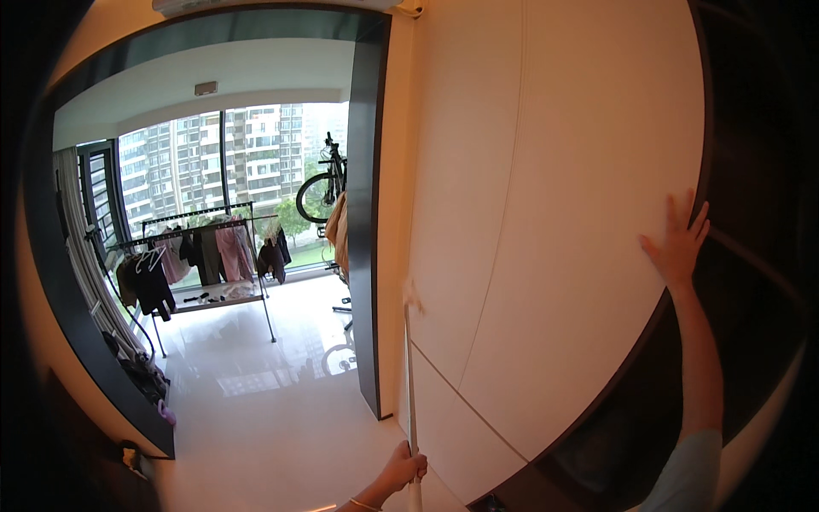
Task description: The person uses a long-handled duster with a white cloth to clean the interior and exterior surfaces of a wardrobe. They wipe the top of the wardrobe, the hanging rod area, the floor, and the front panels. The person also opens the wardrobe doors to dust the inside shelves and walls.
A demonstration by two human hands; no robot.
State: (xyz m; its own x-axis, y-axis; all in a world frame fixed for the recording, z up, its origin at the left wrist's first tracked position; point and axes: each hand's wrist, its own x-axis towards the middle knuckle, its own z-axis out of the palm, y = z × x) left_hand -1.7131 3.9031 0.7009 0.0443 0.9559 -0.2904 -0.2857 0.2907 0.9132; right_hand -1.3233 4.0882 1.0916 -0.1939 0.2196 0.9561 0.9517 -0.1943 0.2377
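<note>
My left hand (pixel 405 465) is closed around a long, slim pole (pixel 411 384) at the bottom centre. The pole rises beside a pale wall panel (pixel 473 256); a small, blurred light-coloured thing (pixel 414 299) shows at its top end, too unclear to name. At the right, my right hand (pixel 679 246) lies with spread fingers on the panel near its dark edge, holding nothing. A thin seam and a dark slanting groove run across the panel.
A dark-framed opening (pixel 370 224) leads to a room with a clothes drying rack (pixel 217 304) hung with garments. Beyond it are tall windows. A bicycle (pixel 320 195) stands upright behind the frame's right side. Bags and other items lie along the curtain (pixel 96 269) at left.
</note>
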